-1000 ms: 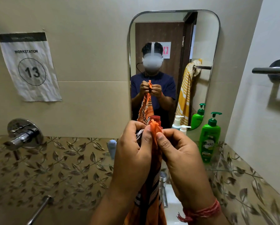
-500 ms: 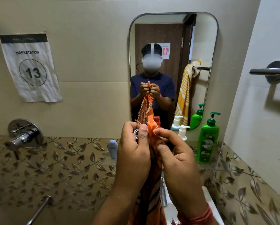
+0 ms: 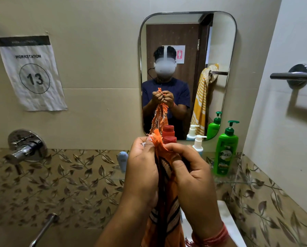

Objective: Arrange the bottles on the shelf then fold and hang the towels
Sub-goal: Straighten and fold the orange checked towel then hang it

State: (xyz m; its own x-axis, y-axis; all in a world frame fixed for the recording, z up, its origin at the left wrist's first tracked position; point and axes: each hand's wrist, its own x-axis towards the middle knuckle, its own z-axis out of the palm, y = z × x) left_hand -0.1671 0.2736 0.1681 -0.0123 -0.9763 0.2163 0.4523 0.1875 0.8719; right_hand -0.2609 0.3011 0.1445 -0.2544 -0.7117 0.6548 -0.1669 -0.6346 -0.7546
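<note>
Head view shows both hands raised in front of the mirror, working one orange towel. Left hand has its fingers curled round the gathered upper edge of the towel, thumb pressed against the fringe. Right hand pinches the same edge from the other side, fingers bent over the cloth. The two hands touch, with the fringed corner standing up between them; the rest of the towel hangs straight down below the mirror and out of frame. Judgement: the corners are being matched at the top so the cloth falls evenly for a lengthwise fold.

Bottles stand on the glass shelf just below the mirror: a green pump bottle under the mirror's right corner, a white pump bottle beside it towards the hands, and a red-capped bottle partly hidden behind the towel. They are upright and in a row, so the bottle stage appears done. A small pale blue item sits at the shelf's left end; its nature cannot be told.

The towel bar to the right of the mirror is bare, a likely hanging place. A yellow striped towel appears only as a reflection in the mirror, draped over another bar.
</note>
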